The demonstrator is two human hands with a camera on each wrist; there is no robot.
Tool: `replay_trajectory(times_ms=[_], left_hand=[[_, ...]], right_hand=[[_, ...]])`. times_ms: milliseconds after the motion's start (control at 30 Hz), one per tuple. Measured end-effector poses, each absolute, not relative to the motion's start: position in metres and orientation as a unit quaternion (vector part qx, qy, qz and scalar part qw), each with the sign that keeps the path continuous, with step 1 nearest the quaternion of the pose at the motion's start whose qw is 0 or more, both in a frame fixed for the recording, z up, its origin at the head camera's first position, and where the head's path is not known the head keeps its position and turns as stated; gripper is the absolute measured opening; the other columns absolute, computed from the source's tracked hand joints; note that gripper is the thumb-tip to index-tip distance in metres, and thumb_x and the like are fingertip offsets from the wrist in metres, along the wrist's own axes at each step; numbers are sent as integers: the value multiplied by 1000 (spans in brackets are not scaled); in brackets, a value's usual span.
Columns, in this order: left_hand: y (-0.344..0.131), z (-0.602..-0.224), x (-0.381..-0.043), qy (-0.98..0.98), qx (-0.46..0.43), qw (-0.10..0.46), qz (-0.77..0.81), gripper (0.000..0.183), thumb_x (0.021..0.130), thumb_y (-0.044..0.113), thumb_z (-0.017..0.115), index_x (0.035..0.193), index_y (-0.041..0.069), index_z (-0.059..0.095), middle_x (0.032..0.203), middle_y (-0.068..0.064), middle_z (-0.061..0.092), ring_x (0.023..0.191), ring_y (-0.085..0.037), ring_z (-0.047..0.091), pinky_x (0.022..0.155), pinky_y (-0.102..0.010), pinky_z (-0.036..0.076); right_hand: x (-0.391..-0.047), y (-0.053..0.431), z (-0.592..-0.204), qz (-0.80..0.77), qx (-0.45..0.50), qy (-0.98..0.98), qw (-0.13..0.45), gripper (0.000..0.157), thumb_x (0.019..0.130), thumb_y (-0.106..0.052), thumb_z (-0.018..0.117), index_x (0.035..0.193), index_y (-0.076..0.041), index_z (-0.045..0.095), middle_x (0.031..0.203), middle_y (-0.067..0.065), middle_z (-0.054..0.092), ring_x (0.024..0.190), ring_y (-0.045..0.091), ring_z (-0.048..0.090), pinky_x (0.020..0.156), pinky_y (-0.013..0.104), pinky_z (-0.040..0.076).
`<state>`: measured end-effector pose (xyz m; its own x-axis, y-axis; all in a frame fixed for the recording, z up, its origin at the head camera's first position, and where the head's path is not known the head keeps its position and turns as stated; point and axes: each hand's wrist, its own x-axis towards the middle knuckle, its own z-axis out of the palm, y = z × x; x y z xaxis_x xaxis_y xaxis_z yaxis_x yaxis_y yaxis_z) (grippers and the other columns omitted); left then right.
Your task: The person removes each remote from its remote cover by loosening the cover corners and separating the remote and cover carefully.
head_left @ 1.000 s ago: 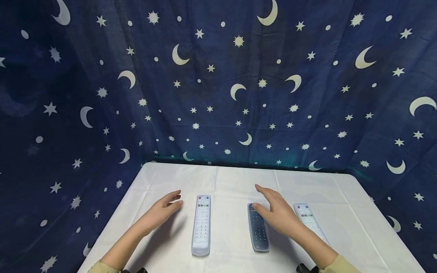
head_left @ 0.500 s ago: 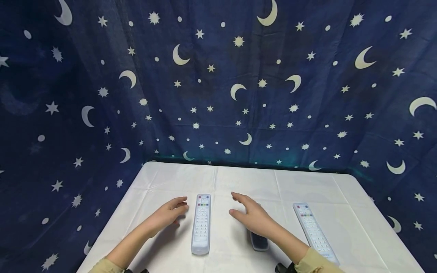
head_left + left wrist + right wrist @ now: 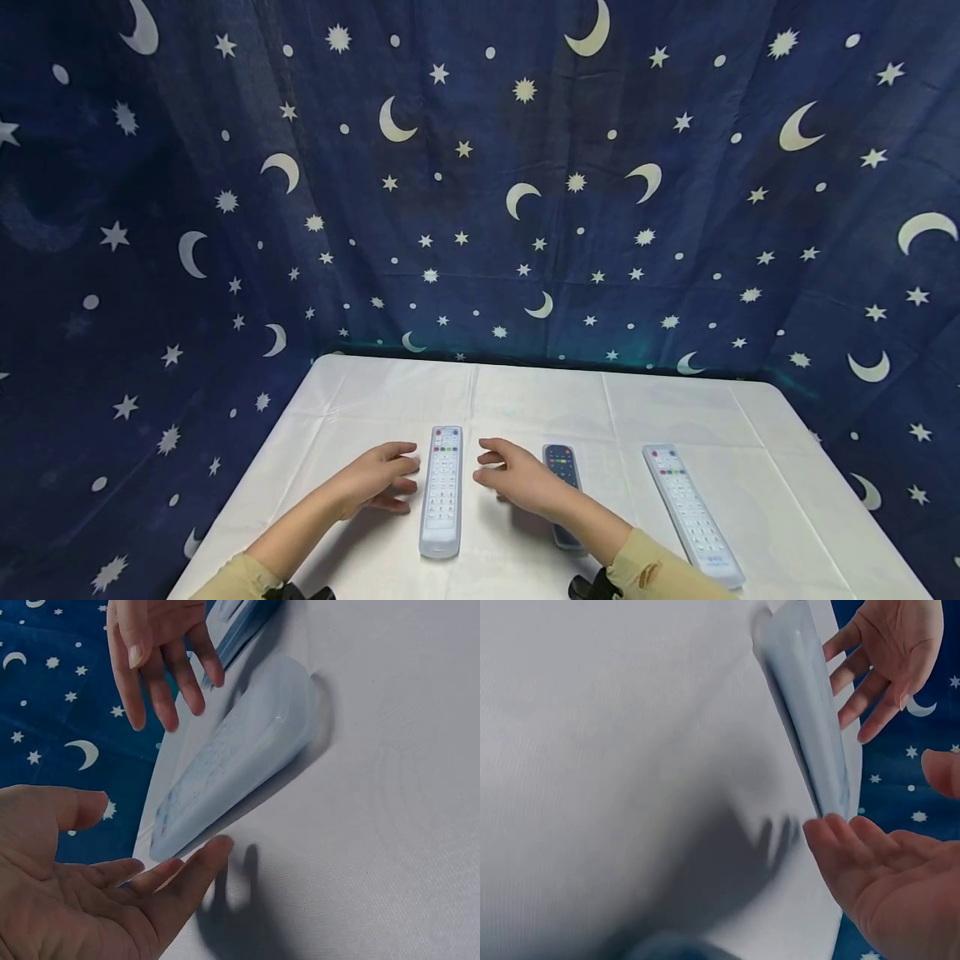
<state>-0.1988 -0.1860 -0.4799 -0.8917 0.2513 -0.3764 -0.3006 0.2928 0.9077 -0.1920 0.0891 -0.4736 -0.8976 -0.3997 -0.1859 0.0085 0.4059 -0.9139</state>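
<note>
A white remote control in a clear sleeve lies lengthwise on the white table between my hands. Just left of it hovers my left hand, fingers spread and loosely bent, holding nothing. My right hand is at its right side, also holding nothing, with a narrow gap between fingertips and remote. In the left wrist view both the left hand and the right hand flank the remote. The right wrist view has the right hand near one end of the remote.
A dark remote lies partly under my right forearm. Farther right, a second white remote lies at a slant. White cloth covers the table. A dark blue curtain with moons and stars hangs behind and to the left.
My right hand has swept left, from over the dark remote to beside the middle white one. The left hand has shifted slightly right, closer to that remote. All the remotes stay in place.
</note>
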Motion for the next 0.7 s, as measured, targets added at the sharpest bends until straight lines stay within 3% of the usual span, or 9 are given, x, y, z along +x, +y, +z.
replay_trajectory(times_ms=[167,300,700], left_hand=[[-184,-481,-200,760,-21,251,599,66,100,21,64,152,-6,36,139,-24,54,99,-30,67,73,-45,62],[-181,-481,-202,768,-19,252,588,66,98,18,66,151,-8,37,137,-25,53,91,-29,68,69,-44,62],[-175,-489,-217,783,-24,276,557,54,95,7,69,141,-11,47,100,-17,68,75,-24,73,60,-36,62]], right_hand=[[-196,80,-480,-589,-66,775,220,65,96,-13,70,150,7,39,123,18,64,102,31,68,81,46,60],[-199,75,-483,-601,-34,762,240,64,95,-8,70,149,9,40,110,14,68,95,30,71,75,44,61],[-206,61,-493,-628,3,728,275,57,94,-3,67,143,15,43,94,19,71,80,30,74,65,39,63]])
